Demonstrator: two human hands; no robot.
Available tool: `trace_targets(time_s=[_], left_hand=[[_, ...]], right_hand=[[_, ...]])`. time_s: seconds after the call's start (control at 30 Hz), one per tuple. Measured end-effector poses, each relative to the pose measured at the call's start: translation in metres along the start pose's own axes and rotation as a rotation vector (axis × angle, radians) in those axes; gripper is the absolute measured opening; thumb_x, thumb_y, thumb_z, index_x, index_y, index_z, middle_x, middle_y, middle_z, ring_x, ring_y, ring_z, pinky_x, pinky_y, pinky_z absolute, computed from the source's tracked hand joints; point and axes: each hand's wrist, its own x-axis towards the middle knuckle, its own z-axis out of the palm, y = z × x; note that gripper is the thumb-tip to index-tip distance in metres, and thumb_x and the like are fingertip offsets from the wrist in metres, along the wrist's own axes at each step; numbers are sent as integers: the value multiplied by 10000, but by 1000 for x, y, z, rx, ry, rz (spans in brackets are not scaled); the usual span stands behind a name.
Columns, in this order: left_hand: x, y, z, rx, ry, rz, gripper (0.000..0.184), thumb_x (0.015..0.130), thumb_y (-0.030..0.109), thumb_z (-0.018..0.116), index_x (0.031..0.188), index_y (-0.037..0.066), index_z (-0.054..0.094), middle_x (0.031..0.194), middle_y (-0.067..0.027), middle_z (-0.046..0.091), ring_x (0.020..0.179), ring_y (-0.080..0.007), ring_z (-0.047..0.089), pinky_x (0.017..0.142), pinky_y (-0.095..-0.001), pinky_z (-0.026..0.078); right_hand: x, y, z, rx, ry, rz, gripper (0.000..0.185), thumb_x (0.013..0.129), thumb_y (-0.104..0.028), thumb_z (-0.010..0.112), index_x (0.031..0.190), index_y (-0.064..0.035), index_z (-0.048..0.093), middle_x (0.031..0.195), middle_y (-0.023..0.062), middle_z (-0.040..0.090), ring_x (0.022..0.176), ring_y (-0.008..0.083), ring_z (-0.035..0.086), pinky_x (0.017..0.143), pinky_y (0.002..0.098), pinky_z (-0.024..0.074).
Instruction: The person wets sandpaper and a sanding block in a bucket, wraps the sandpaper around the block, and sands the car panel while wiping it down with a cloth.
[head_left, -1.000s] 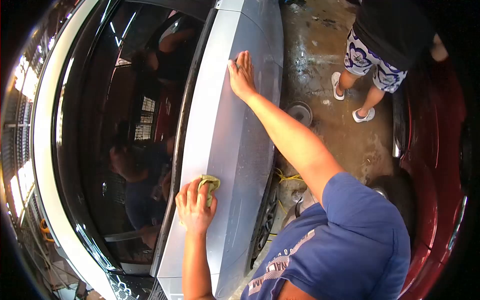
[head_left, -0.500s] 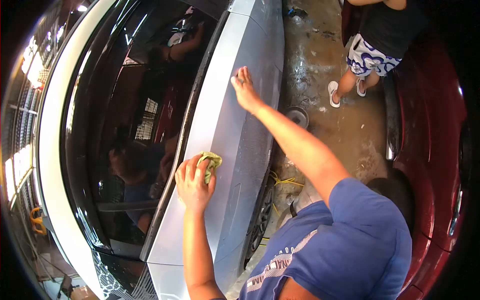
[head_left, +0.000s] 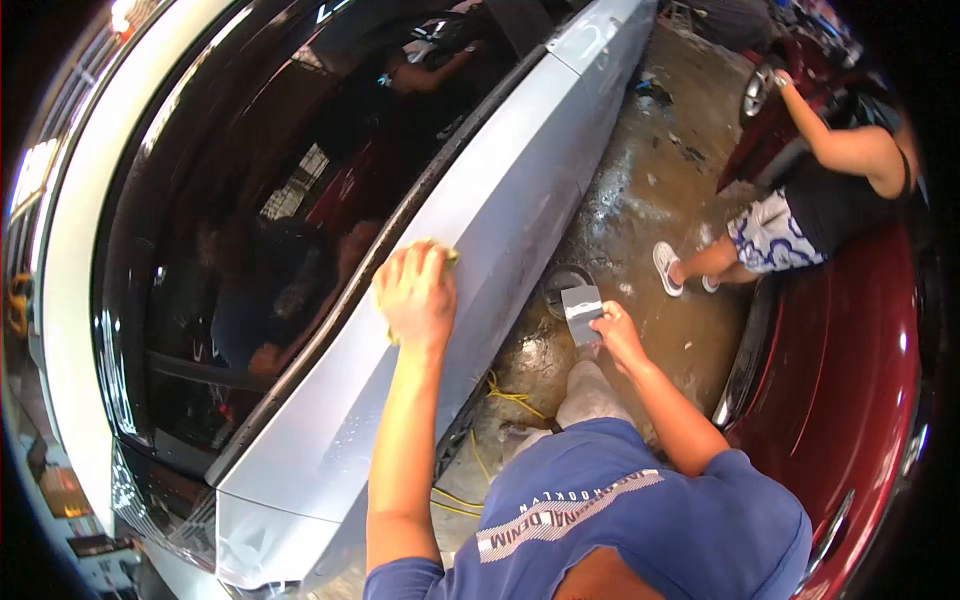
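My left hand (head_left: pixel 418 290) is pressed over a yellow-green cloth (head_left: pixel 452 258) on the silver-grey car side panel (head_left: pixel 500 205), just below the dark window (head_left: pixel 300 130). Only small edges of the cloth show around the fingers. Away from the panel, my right hand (head_left: pixel 618 338) pinches a grey rectangular sheet of sandpaper (head_left: pixel 582 312) by its edge, above the floor and in front of my legs. Water drops dot the panel near my left forearm.
A round dark tub (head_left: pixel 556 284) stands on the wet floor (head_left: pixel 640 230) beside the car. A yellow cord (head_left: pixel 515 398) lies near the wheel. Another person (head_left: pixel 840 200) stands at the right, by a dark red car (head_left: pixel 830 400).
My right hand has left the panel and come back towards my body, now with the sandpaper showing in it. My left hand has moved slightly forward with the cloth. The view has turned.
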Motion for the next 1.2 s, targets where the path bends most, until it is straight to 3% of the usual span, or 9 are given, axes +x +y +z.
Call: trace_targets(time_s=[0.17, 0.3, 0.47, 0.6, 0.7, 0.83, 0.93, 1.03, 1.2], left_hand=[[70, 46, 93, -74, 32, -12, 179, 736, 119, 739, 894, 140, 657, 994, -25, 688, 989, -253, 643, 868, -421, 481], [129, 92, 170, -144, 64, 9, 152, 743, 121, 724, 877, 129, 653, 947, -33, 668, 976, -262, 638, 847, -419, 484], [172, 126, 234, -243, 43, 84, 215, 792, 103, 676, 1007, 105, 680, 1086, -107, 676, 1133, -301, 623, 984, -468, 476], [163, 122, 224, -173, -59, 103, 547, 754, 58, 714, 1294, 107, 641, 1381, -190, 583, 1345, -374, 512, 1141, -548, 373], [143, 114, 202, -186, -236, 71, 759, 662, 35, 808, 1385, 127, 598, 1499, -177, 511, 1419, -364, 458, 1191, -546, 333], [117, 101, 165, -111, -254, -42, 638, 742, 49, 767, 1354, 160, 629, 1485, -122, 541, 1428, -325, 451, 1210, -492, 323], [91, 83, 144, -89, -283, -124, 631, 751, 36, 764, 1358, 147, 629, 1527, -120, 507, 1449, -329, 427, 1229, -487, 284], [57, 58, 126, -23, -234, -166, 683, 711, 23, 786, 1362, 132, 610, 1520, -130, 514, 1452, -335, 424, 1230, -494, 295], [10, 25, 68, 33, -191, -230, 657, 727, 25, 714, 1367, 103, 588, 1528, -137, 504, 1455, -373, 411, 1235, -517, 282]], right_hand=[[23, -63, -35, 227, -112, 122, 261, 890, -43, 584, 1149, -76, 581, 1011, 6, 630, 903, 130, 630, 792, 330, 549], [63, -88, -79, 236, -100, 73, 158, 968, -140, 663, 1073, -84, 558, 964, 6, 649, 878, 119, 629, 776, 322, 541], [100, -116, -119, 226, -127, 63, 260, 949, -84, 676, 1171, -43, 547, 1050, 61, 653, 903, 142, 642, 849, 327, 538], [113, -148, -133, 332, -181, 75, 488, 825, 6, 537, 1312, 10, 502, 1258, 169, 640, 1081, 290, 684, 911, 424, 603], [123, -157, -139, 348, -218, 7, 560, 777, 34, 469, 1335, 0, 434, 1250, 222, 631, 1028, 337, 714, 872, 429, 622], [141, -146, -141, 280, -192, -3, 436, 888, 31, 464, 1323, -4, 473, 1183, 173, 657, 997, 272, 720, 804, 375, 614], [149, -141, -141, 196, -157, 18, 313, 1042, -164, 560, 1312, -15, 512, 1113, 136, 684, 902, 201, 710, 773, 324, 598], [155, -130, -140, 98, -124, -19, 191, 1028, -139, 580, 1172, -16, 590, 932, 74, 681, 763, 139, 658, 661, 280, 545], [139, -127, -129, 40, -106, -26, 167, 986, -166, 667, 1084, -40, 617, 856, 24, 647, 719, 102, 617, 644, 265, 520]])
